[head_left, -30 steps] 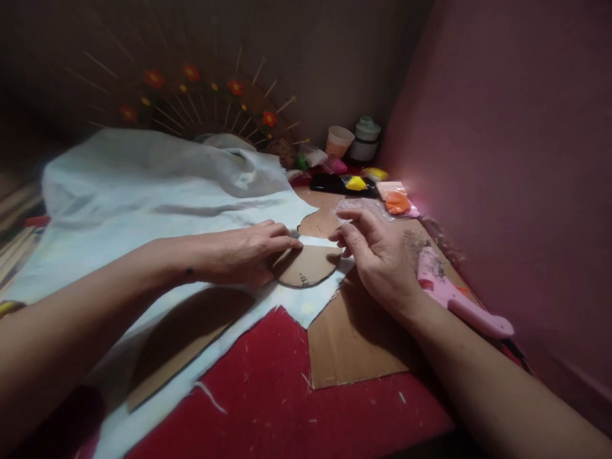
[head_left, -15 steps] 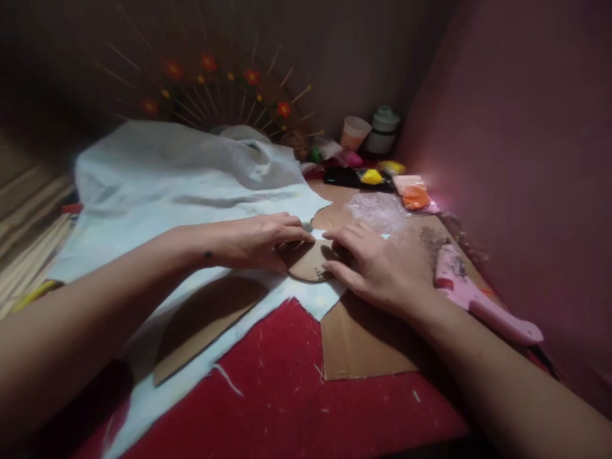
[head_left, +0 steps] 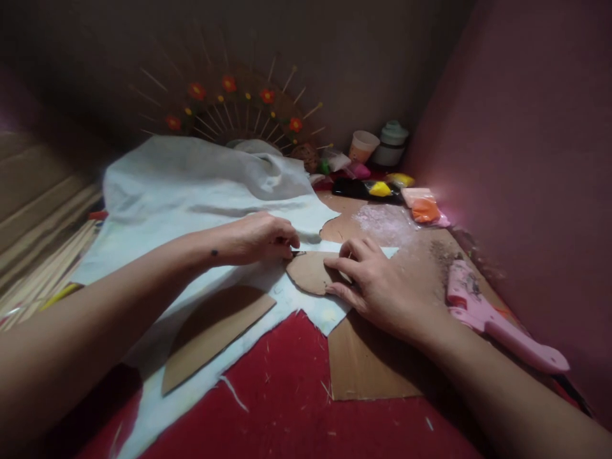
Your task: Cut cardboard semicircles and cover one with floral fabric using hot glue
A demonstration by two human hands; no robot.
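A small rounded cardboard piece (head_left: 308, 273) lies on a sheet of white fabric (head_left: 191, 191) spread over a red surface. My right hand (head_left: 377, 287) rests flat on the piece's right side, fingers spread and pressing down. My left hand (head_left: 261, 238) is at the piece's upper left edge, its fingertips pinched on the fabric edge there. A narrow strip of white fabric (head_left: 368, 250) runs along the piece's top edge, behind my right hand's fingers.
A larger cardboard cut-out (head_left: 215, 331) lies on the fabric at lower left and a cardboard sheet (head_left: 368, 363) under my right wrist. A pink glue gun (head_left: 492, 315) lies at right by the wall. Cups, jars and coloured packets (head_left: 382, 182) crowd the far corner; wooden sticks (head_left: 43, 274) lie at left.
My right hand came down from a raised pinch to lie flat on the small cardboard piece. My left hand drew back to the piece's upper edge and pinched the fabric. The view shifted slightly.
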